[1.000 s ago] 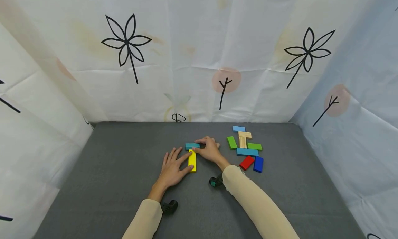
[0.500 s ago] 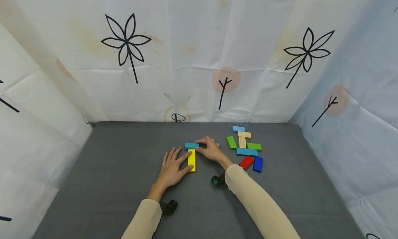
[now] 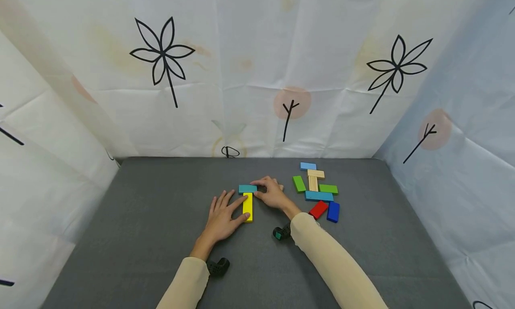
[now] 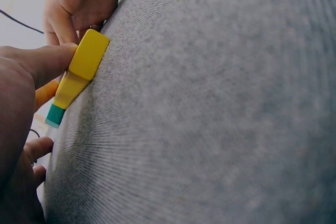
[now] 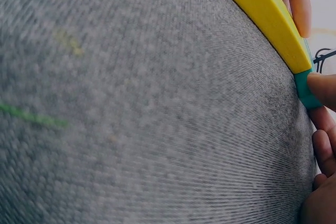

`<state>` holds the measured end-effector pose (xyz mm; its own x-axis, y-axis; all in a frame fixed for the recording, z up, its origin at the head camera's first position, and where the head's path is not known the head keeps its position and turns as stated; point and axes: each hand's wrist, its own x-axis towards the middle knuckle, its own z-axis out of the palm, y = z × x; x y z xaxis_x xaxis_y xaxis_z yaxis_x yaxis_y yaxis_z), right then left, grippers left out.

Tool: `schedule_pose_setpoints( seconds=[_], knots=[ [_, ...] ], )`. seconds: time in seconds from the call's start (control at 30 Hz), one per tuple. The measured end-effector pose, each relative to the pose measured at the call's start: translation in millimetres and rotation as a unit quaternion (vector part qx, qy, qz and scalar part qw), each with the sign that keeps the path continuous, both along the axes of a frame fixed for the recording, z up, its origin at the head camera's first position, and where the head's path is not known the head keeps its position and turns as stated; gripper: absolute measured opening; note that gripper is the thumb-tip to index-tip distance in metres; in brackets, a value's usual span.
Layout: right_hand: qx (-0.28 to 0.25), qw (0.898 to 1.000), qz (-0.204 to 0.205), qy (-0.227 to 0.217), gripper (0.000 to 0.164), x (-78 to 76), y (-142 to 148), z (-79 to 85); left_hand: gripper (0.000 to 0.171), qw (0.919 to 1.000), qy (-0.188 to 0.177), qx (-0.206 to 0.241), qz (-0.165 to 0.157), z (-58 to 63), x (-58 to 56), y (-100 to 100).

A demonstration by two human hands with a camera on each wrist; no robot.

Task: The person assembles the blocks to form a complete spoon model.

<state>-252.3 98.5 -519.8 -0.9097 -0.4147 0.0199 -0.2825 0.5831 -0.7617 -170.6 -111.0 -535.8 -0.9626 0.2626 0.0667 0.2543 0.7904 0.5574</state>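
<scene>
Pinching the teal block (image 3: pixel 244 188) at its right end between thumb and forefinger, the right grip (image 3: pixel 273 196) is narrow. The left grip (image 3: pixel 221 219) is loosely spread, with its thumb and forefinger touching the yellow block (image 3: pixel 247 208). Both blocks lie on the surface (image 3: pixel 161 255), the teal block crosswise at the far end of the yellow block.

Possible fault 1: the teal block rotates. Cause: it is held at one end only, so uneven pressure from thumb or forefinger can pivot it and break the alignment.

Possible fault 2: the yellow block shifts. Cause: a sideways push from the left thumb, or the teal block being pressed too hard against its end.

Possible fault 3: the red block (image 3: pixel 318 209) is displaced. Cause: the right sleeve (image 3: pixel 322 251) lies just beside it; an outward swing of the forearm could drive it into the dark blue block (image 3: pixel 333 212).

View differences: the head view alone gives the positions of the red and dark blue blocks. The left wrist view exposes the near end face of the yellow block. The right wrist view shows the joint at close range, with no evident gap; the head view is too coarse to confirm this.
</scene>
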Motion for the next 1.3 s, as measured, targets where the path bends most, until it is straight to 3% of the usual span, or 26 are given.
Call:
schedule_pose_setpoints(
  seconds=[0.37,0.67,0.83,1.07,1.3],
  knots=[
    [-0.013,1.0,-0.001,-0.002,0.033,2.1,0,0.7,0.067,0.9999,0.006,-0.01,0.0,-0.1,-2.0,0],
    [-0.017,1.0,0.004,0.002,0.036,1.2,1,-0.7,0.07,0.9956,0.038,-0.063,-0.058,0.6,-12.4,-1],
    [-0.027,1.0,-0.002,-0.001,0.036,2.6,2,1.1,0.068,0.9944,0.023,-0.066,-0.079,-0.4,-14.9,-2],
    [-0.051,0.999,-0.011,-0.002,0.037,7.6,6,2.7,0.069,0.994,0.009,-0.072,-0.081,-1.3,-15.7,-3],
    [-0.066,0.997,0.008,0.03,0.041,17.3,24,5.0,0.066,0.9932,0.004,-0.08,-0.084,-1.8,-15.0,-3]
  ],
)
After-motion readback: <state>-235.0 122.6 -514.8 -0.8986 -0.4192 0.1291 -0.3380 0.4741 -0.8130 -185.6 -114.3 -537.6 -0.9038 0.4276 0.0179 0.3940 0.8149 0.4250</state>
